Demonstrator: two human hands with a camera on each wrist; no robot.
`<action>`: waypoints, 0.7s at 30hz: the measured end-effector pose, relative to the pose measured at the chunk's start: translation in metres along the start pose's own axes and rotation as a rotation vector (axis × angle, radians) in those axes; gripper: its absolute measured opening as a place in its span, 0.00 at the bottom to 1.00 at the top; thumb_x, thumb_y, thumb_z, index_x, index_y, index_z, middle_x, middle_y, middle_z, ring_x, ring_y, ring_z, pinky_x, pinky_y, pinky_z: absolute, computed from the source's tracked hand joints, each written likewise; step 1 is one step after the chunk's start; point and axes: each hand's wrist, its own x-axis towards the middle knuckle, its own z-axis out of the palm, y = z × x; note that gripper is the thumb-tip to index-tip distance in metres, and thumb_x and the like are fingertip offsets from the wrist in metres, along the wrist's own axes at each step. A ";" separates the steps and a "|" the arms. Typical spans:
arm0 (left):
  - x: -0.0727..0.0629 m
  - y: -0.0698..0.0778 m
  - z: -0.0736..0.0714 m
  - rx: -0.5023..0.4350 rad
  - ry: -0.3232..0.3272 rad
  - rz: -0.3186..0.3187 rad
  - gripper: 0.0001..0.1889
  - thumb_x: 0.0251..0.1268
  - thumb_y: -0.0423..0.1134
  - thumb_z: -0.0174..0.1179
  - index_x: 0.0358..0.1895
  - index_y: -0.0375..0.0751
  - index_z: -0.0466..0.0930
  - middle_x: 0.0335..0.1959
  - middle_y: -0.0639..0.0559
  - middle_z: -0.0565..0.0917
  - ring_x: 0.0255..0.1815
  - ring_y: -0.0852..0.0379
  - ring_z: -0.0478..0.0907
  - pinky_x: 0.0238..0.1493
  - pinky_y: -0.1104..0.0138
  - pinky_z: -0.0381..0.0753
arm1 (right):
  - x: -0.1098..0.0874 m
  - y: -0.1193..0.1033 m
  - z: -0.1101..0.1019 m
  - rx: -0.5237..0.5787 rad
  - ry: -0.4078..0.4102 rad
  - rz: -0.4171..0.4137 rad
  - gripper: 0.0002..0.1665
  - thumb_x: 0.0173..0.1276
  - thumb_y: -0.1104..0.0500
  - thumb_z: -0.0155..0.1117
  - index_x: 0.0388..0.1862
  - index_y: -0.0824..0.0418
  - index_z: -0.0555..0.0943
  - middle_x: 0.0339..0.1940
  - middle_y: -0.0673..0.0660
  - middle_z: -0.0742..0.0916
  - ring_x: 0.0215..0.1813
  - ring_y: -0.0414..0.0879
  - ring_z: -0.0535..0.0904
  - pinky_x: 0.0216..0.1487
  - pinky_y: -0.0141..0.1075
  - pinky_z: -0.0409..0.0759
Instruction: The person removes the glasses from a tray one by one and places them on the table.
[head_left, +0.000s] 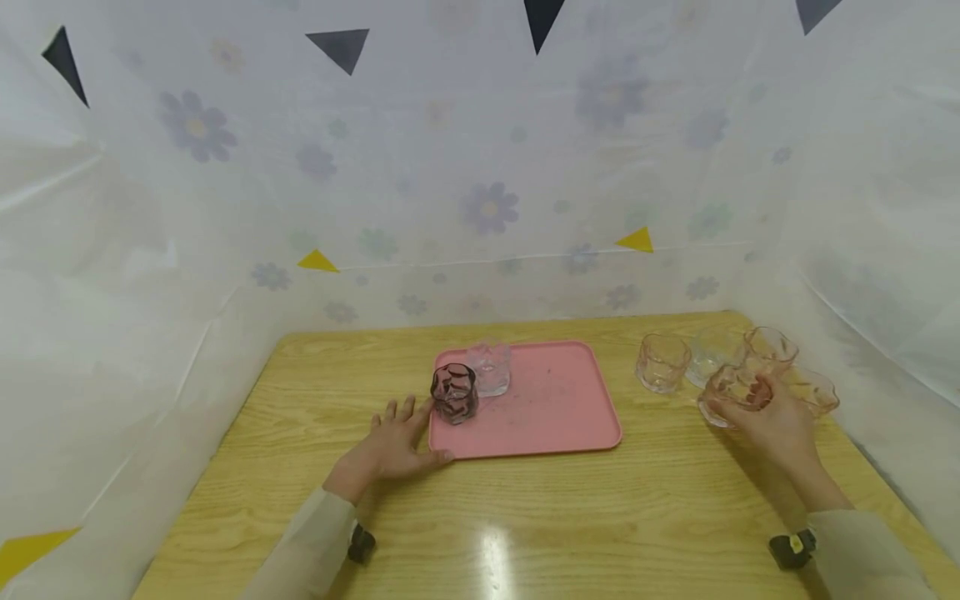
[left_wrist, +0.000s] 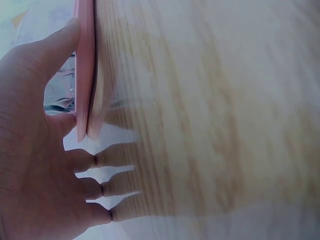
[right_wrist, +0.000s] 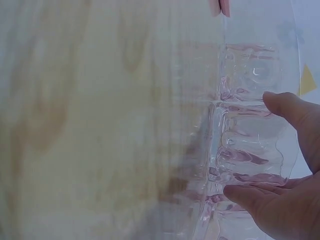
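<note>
In the head view my right hand (head_left: 780,425) grips a clear pink-tinted glass (head_left: 720,408) at the right of the table. Its thumb and fingers lie on opposite sides of this glass (right_wrist: 250,142) in the right wrist view, low over the wood. My left hand (head_left: 393,446) rests spread at the left end of a pink tray (head_left: 555,408), thumb at its front edge and index finger at its side. On the tray's left part stand a dark purple glass (head_left: 454,393) and, just behind it, a clear glass (head_left: 491,371).
Around the gripped glass stand a pinkish glass (head_left: 663,363) to its left, a clear glass (head_left: 712,354) behind, another pinkish glass (head_left: 771,346) at the back right and one more (head_left: 821,390) to the right. White sheeting (head_left: 487,283) encloses the wooden table (head_left: 555,517).
</note>
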 end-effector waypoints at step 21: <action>0.001 -0.002 0.002 0.010 0.015 0.009 0.55 0.68 0.75 0.57 0.87 0.46 0.49 0.85 0.27 0.50 0.84 0.20 0.42 0.77 0.23 0.44 | -0.005 -0.036 -0.014 0.091 0.117 -0.148 0.54 0.71 0.43 0.74 0.85 0.63 0.61 0.79 0.73 0.71 0.73 0.77 0.71 0.54 0.12 0.71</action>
